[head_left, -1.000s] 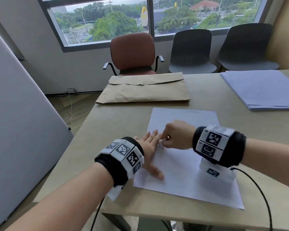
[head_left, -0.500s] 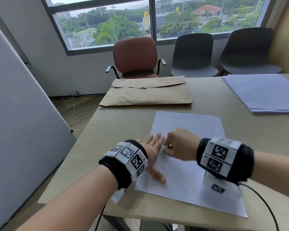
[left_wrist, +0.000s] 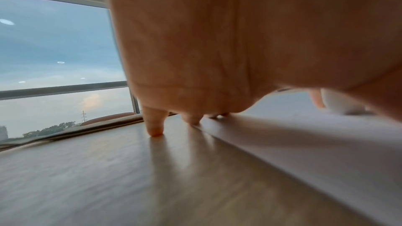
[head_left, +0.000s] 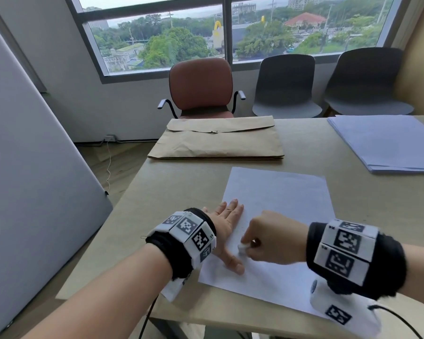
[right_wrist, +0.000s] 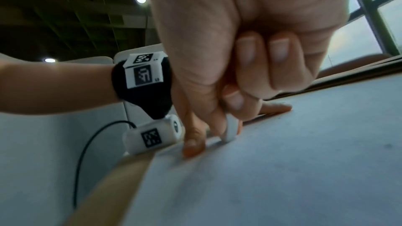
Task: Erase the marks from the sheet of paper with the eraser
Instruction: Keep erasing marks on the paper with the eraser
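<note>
A white sheet of paper lies on the tan table in front of me. My left hand lies flat on the sheet's left edge with straight fingers, thumb spread toward me. My right hand pinches a small white eraser and holds its tip on the paper just right of the left thumb. The right wrist view shows the eraser between thumb and fingers, touching the sheet. From the left wrist view, the fingertips press down at the paper's edge. Marks on the paper are too faint to make out.
A brown paper envelope lies at the table's far side. A stack of pale blue sheets sits at the far right. A red-brown armchair and two grey chairs stand under the window. A grey panel stands at left.
My right hand with the eraser has slid down the sheet toward me, from beside the left fingertips to beside the left thumb. The left hand stays flat on the paper.
</note>
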Motion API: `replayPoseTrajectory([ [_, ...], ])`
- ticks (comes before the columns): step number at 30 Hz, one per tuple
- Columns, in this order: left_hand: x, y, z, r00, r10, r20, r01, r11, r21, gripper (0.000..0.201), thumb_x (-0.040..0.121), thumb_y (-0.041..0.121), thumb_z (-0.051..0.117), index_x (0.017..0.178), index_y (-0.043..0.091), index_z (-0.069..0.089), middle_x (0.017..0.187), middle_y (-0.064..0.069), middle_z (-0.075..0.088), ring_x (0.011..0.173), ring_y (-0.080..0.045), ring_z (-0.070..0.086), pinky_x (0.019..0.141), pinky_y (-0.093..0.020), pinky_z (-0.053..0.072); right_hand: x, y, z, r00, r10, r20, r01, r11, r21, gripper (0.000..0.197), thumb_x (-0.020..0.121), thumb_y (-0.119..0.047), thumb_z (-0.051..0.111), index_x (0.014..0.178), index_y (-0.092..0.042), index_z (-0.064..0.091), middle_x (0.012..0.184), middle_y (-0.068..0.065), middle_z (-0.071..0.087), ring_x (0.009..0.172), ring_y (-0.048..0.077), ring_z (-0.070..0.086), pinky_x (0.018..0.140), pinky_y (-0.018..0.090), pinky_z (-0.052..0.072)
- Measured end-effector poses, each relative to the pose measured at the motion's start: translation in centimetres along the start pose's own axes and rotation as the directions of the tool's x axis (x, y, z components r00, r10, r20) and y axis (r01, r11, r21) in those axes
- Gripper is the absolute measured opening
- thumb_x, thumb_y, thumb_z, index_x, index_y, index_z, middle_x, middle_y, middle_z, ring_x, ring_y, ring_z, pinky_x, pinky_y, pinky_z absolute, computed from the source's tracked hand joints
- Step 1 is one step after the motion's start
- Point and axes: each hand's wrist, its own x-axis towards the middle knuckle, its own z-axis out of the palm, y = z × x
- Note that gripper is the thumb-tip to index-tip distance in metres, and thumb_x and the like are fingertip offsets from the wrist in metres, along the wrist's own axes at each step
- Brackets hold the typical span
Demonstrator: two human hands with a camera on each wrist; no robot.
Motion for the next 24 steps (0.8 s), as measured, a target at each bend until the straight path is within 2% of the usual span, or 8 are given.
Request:
replayPoseTrajectory([
  [5,-0.4,-1.8,-0.9,0.996,0.077,-0.037,-0.080,0.991,-0.103,0.118,0.075,0.045,0.073,0.148,0.023,-0.017,0.156,0.008,-0.021,0.144,-0.007,-0.013,0.118,-0.037,-0.002,0.8,0.9,-1.1,0.999,0.034,0.008,-0.034,0.996,0.082,0.046,0.085,-0.025,0.055,0.044,-0.016,0.036,0.044,0.005,0.033,0.048,0.019,0.036,0.048,0.020,0.026],
  [10,0.3,-2.6,-0.4,0.994,0.084,-0.065,-0.095,0.981,-0.170,0.131,0.067,0.040,0.081,0.146,0.025,-0.022,0.159,0.007,-0.010,0.145,-0.009,-0.010,0.119,-0.043,-0.001,3.4,1.7,-2.5,0.978,0.166,-0.124,-0.155,0.983,0.098,0.026,0.087,-0.023,0.053,0.069,-0.007,0.062,0.055,0.007,0.050,0.065,0.026,0.048,0.061,0.026,0.036],
  [13,0.7,-2.8,-0.3,0.993,0.096,-0.066,-0.104,0.984,-0.142,0.132,0.066,0.043,0.081,0.147,0.024,-0.022,0.158,0.007,-0.013,0.145,-0.009,-0.011,0.118,-0.044,-0.002,2.4,-0.1,-1.2,0.991,0.082,-0.104,-0.080,0.997,0.021,0.023,0.089,-0.020,0.049,0.091,-0.007,0.068,0.088,0.013,0.067,0.078,0.028,0.053,0.066,0.023,0.033],
  [16,0.5,-2.6,-0.4,0.995,0.077,-0.069,-0.086,0.985,-0.149,0.129,0.068,0.041,0.080,0.147,0.025,-0.021,0.158,0.006,-0.013,0.145,-0.008,-0.012,0.118,-0.036,-0.004,1.1,-1.0,-0.9,1.000,-0.016,0.026,0.016,1.000,-0.005,0.027,0.087,-0.019,0.051,0.064,-0.013,0.063,0.068,0.007,0.061,0.060,0.021,0.039,0.054,0.024,0.029],
  [18,0.4,-2.5,-0.4,0.994,0.087,-0.060,-0.094,0.987,-0.131,0.130,0.069,0.042,0.079,0.146,0.022,-0.023,0.158,0.005,-0.015,0.145,-0.009,-0.013,0.118,-0.039,-0.003,2.0,-0.1,-1.7,0.998,0.070,0.010,-0.070,0.997,-0.015,0.039,0.084,-0.019,0.052,0.046,-0.020,0.041,0.051,-0.002,0.042,0.054,0.020,0.038,0.052,0.024,0.030],
  [20,0.6,-2.4,-0.5,0.994,0.099,-0.050,-0.104,0.988,-0.111,0.130,0.070,0.044,0.078,0.146,0.018,-0.025,0.157,0.004,-0.018,0.145,-0.011,-0.014,0.117,-0.042,-0.002,3.2,1.1,-2.3,0.985,0.160,-0.068,-0.160,0.987,0.005,0.041,0.083,-0.019,0.052,0.045,-0.019,0.036,0.049,-0.001,0.039,0.059,0.026,0.041,0.054,0.024,0.031],
  [22,0.6,-2.4,-0.5,0.994,0.096,-0.055,-0.101,0.989,-0.104,0.131,0.070,0.044,0.077,0.146,0.017,-0.026,0.158,0.003,-0.018,0.145,-0.012,-0.014,0.117,-0.042,-0.002,3.3,0.8,-2.2,0.981,0.170,-0.098,-0.167,0.985,0.038,0.030,0.084,-0.019,0.052,0.054,-0.015,0.053,0.059,0.006,0.052,0.062,0.026,0.045,0.054,0.023,0.031],
  [24,0.5,-2.4,-0.5,0.995,0.085,-0.053,-0.091,0.988,-0.124,0.130,0.070,0.043,0.078,0.145,0.018,-0.026,0.158,0.002,-0.016,0.145,-0.011,-0.014,0.117,-0.040,-0.003,2.2,-0.6,-1.6,0.996,0.082,-0.039,-0.081,0.996,0.043,0.020,0.085,-0.017,0.052,0.081,-0.005,0.068,0.075,0.009,0.062,0.067,0.023,0.047,0.056,0.021,0.031],
])
